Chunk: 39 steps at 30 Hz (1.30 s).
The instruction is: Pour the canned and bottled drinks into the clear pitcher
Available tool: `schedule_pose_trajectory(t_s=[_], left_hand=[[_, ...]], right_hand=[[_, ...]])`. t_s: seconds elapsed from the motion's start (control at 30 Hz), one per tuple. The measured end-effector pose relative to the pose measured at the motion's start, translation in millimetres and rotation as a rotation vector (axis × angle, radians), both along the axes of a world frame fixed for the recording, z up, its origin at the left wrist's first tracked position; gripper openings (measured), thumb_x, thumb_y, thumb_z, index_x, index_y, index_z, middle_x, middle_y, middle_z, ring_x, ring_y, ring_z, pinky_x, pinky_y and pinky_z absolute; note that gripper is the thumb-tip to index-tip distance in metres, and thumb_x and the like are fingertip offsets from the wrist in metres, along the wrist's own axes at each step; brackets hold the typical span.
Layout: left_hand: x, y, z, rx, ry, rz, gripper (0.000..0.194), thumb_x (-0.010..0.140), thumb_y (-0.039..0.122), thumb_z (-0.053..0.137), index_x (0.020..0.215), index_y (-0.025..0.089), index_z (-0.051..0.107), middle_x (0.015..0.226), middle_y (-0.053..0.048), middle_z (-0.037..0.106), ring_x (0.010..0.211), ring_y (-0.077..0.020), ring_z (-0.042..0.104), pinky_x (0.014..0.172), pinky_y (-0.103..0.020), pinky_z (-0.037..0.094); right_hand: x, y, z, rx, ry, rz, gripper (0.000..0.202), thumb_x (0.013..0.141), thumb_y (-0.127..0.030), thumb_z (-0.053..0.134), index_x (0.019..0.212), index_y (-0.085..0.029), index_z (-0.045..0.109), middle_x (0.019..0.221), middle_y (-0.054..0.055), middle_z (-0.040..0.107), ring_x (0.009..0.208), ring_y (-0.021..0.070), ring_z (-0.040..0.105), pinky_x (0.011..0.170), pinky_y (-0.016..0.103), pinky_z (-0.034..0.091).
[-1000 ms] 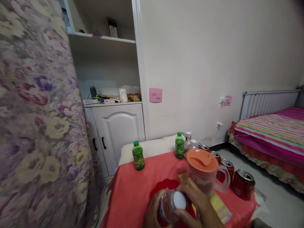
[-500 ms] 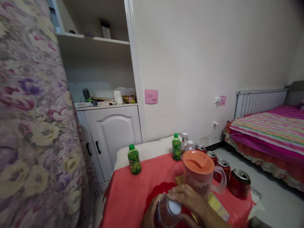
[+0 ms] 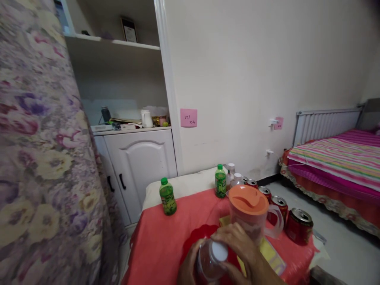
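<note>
A clear bottle (image 3: pixel 206 263) with a white cap (image 3: pixel 219 251) is between my hands at the bottom of the view, above a red scalloped dish (image 3: pixel 194 236). My left hand (image 3: pixel 189 266) wraps round the bottle's left side. From the right, my right hand (image 3: pixel 237 247) grips it near the cap, fingers over the top and thumb below. Just behind my right hand stands a clear pitcher (image 3: pixel 249 221) with an orange lid. A yellow item (image 3: pixel 271 255) lies beneath the pitcher on the red cloth.
Two green bottles (image 3: pixel 168 198) (image 3: pixel 220 182) stand on the table covering (image 3: pixel 154 237). Clear bottles (image 3: pixel 237 180) and several red cans (image 3: pixel 299 227) line the right side. A cabinet (image 3: pixel 145 162) is at the back left, a floral curtain (image 3: pixel 38 150) at left, and a bed (image 3: pixel 338 162) at right.
The view has shifted slightly. Both hands still hold the bottle; my right hand's fingers have shifted a little, and more of the bottle's neck shows.
</note>
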<state>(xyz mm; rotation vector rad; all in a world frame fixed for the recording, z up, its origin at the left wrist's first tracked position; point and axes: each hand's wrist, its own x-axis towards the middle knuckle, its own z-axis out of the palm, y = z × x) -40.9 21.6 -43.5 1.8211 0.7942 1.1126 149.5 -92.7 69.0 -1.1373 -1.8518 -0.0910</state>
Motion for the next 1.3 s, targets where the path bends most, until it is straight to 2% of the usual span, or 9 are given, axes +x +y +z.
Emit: schedule_pose_trajectory(t_s=[0.1,0.2,0.4,0.57,0.8,0.93,1.07,1.17,1.3], left_hand=[[-4,4,2.0,0.001,0.016,-0.065,0.072,0.057,0.021,0.086,0.127,0.02,0.069,0.132,-0.015,0.073,0.126,-0.0389,0.065,0.109,-0.05,0.053],[-4,2,3.7,0.035,0.016,-0.043,0.072,0.056,0.016,0.086,0.126,0.02,0.07,0.131,-0.016,0.073,0.124,-0.0389,0.067,0.108,-0.049,0.054],[4,-9,9.2,0.028,-0.003,0.034,0.065,0.058,0.025,0.088,0.12,0.022,0.072,0.124,-0.013,0.077,0.118,-0.0375,0.07,0.106,-0.048,0.056],[4,-9,6.9,0.08,-0.018,0.014,0.068,0.061,0.021,0.085,0.127,0.02,0.068,0.127,-0.013,0.075,0.12,-0.0343,0.07,0.106,-0.045,0.056],[1,-8,6.9,0.173,0.047,0.004,0.072,0.062,0.009,0.079,0.131,0.018,0.065,0.131,-0.014,0.074,0.121,-0.034,0.07,0.105,-0.045,0.057],[5,-14,13.7,0.12,0.023,0.049,0.066,0.061,0.018,0.083,0.125,0.021,0.069,0.126,-0.012,0.076,0.117,-0.0347,0.072,0.101,-0.045,0.06],[6,-12,15.3,0.094,-0.037,0.03,0.064,0.06,0.026,0.086,0.122,0.022,0.07,0.124,-0.013,0.077,0.115,-0.0355,0.072,0.102,-0.045,0.059],[4,-7,12.5,0.091,0.006,-0.041,0.068,0.06,0.022,0.087,0.125,0.021,0.069,0.127,-0.014,0.076,0.118,-0.0369,0.071,0.102,-0.046,0.059],[1,0,5.7,0.089,0.033,-0.052,0.067,0.061,0.02,0.085,0.126,0.021,0.069,0.129,-0.014,0.074,0.122,-0.0368,0.069,0.105,-0.046,0.056]], right_hand=[[1,-2,2.5,0.014,0.001,0.057,0.05,0.093,-0.019,0.063,0.141,-0.031,0.053,0.127,0.007,0.073,0.119,0.0257,0.067,0.108,0.041,0.05],[2,0,-0.1,-0.01,0.004,0.08,0.056,0.091,-0.014,0.063,0.142,-0.032,0.051,0.129,0.006,0.071,0.121,0.0241,0.066,0.109,0.04,0.049],[-1,6,-11.8,-0.017,0.061,-0.024,0.056,0.08,-0.02,0.079,0.132,-0.026,0.06,0.123,0.01,0.07,0.117,0.0285,0.065,0.101,0.037,0.054],[-3,8,-9.8,0.045,0.058,0.048,0.047,0.086,-0.014,0.068,0.13,-0.026,0.057,0.115,0.008,0.071,0.109,0.0255,0.066,0.1,0.037,0.053],[-4,5,-4.5,0.009,0.083,0.15,0.051,0.092,-0.013,0.061,0.139,-0.031,0.049,0.123,0.007,0.067,0.116,0.0232,0.061,0.102,0.034,0.051],[-5,7,-15.7,-0.028,0.127,0.118,0.06,0.089,-0.017,0.067,0.144,-0.03,0.046,0.128,0.009,0.064,0.122,0.0256,0.06,0.105,0.037,0.049],[-5,10,-23.7,0.013,0.123,0.044,0.053,0.089,-0.019,0.07,0.138,-0.029,0.053,0.121,0.008,0.068,0.116,0.0265,0.064,0.102,0.038,0.052],[-5,9,-19.0,0.044,0.095,0.066,0.047,0.092,-0.022,0.067,0.136,-0.028,0.054,0.119,0.009,0.069,0.112,0.0261,0.065,0.1,0.038,0.052],[-5,10,-7.7,0.083,0.063,0.142,0.041,0.098,-0.03,0.06,0.138,-0.029,0.052,0.116,0.009,0.07,0.106,0.0242,0.067,0.092,0.034,0.055]])
